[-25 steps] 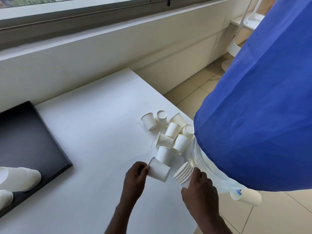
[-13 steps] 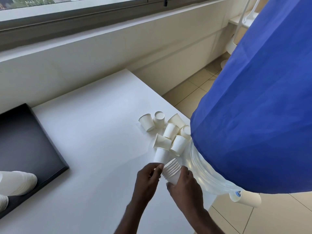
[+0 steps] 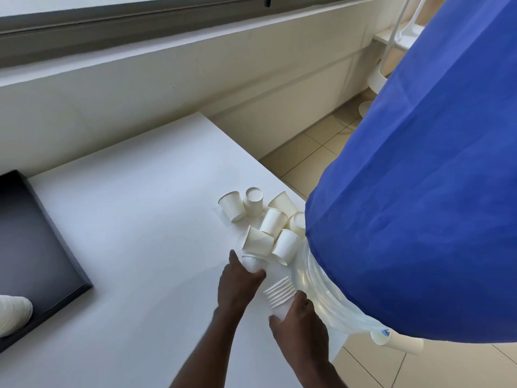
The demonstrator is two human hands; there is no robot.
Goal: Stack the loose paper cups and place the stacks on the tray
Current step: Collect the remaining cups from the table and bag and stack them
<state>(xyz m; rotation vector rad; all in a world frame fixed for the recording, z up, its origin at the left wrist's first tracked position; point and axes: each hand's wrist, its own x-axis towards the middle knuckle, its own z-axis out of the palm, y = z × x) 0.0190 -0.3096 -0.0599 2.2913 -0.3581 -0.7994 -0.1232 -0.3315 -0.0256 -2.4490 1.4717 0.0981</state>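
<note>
Several loose white paper cups (image 3: 272,221) lie tumbled near the table's right edge. My left hand (image 3: 237,281) grips one single cup (image 3: 251,263) at the near side of that pile. My right hand (image 3: 299,323) holds a short stack of nested cups (image 3: 278,296), rims pointing up and left, just right of my left hand. The black tray (image 3: 42,247) sits at the far left of the white table, with finished cup stacks (image 3: 12,313) lying in its near corner.
A large blue cloth-covered shape (image 3: 419,205) with a clear plastic rim (image 3: 321,295) overhangs the table's right edge beside the cups. A paper cup (image 3: 397,341) hangs below it. A wall and window ledge run behind the white table (image 3: 134,219).
The single cup went onto the stack in my right hand. My left hand then reached forward and took another cup from the pile, while my right hand drew the stack back.
</note>
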